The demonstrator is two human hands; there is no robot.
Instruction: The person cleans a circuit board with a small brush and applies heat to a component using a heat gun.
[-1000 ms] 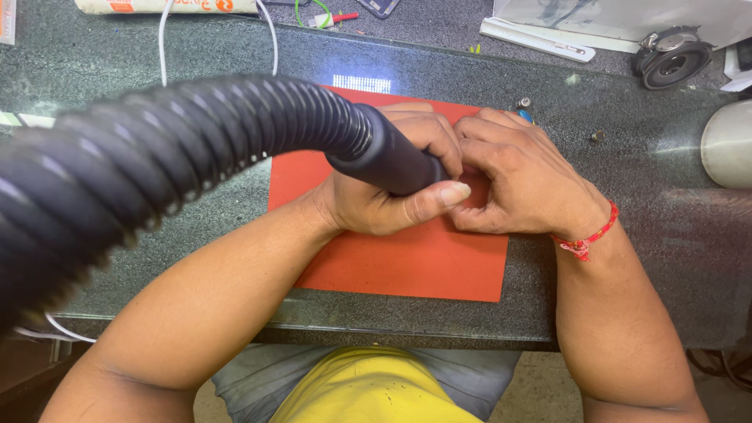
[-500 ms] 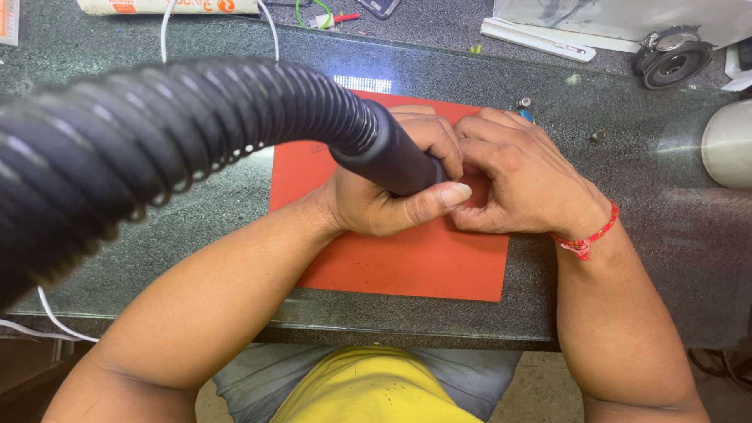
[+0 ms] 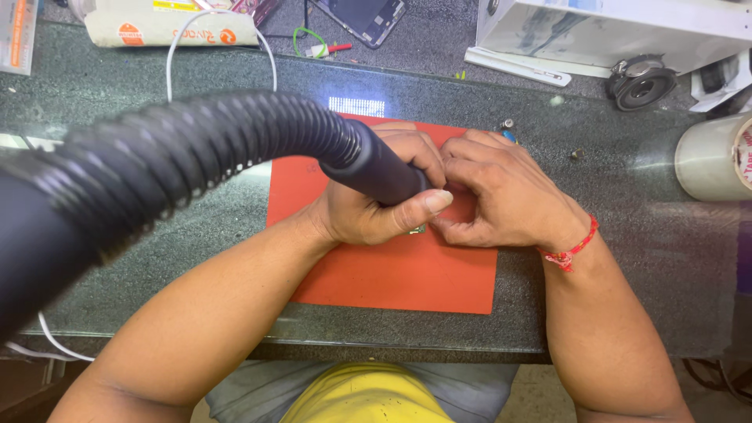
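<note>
— Two hands meet over the red mat (image 3: 392,274); what lies furthest left?

— A thick black ribbed hose (image 3: 180,157) sweeps in from the near left and narrows to a smooth black handle (image 3: 376,168) above the mat.

— Who holds it?

— The left hand (image 3: 376,207) is wrapped around that handle, fingers curled over it and the thumb laid flat along its tip. The grip is closed on the handle.

— Anything under that hand?

— A small green part (image 3: 419,230) peeks out just beneath the thumb, resting on the mat between the two hands. Most of it is hidden, so I cannot tell what it is.

— And the right hand?

— The right hand (image 3: 501,192) sits just right of the left one, touching it, fingers bent inward towards the small part. Whether it pinches anything I cannot tell; the fingertips are covered. A red thread band (image 3: 572,247) circles its wrist.

— Further right?

— On the dark stone counter (image 3: 627,188), a roll of tape (image 3: 717,160) lies at the right edge, well apart from the hands. Far from them a round black part (image 3: 642,82) sits beside a white box (image 3: 611,31).
</note>
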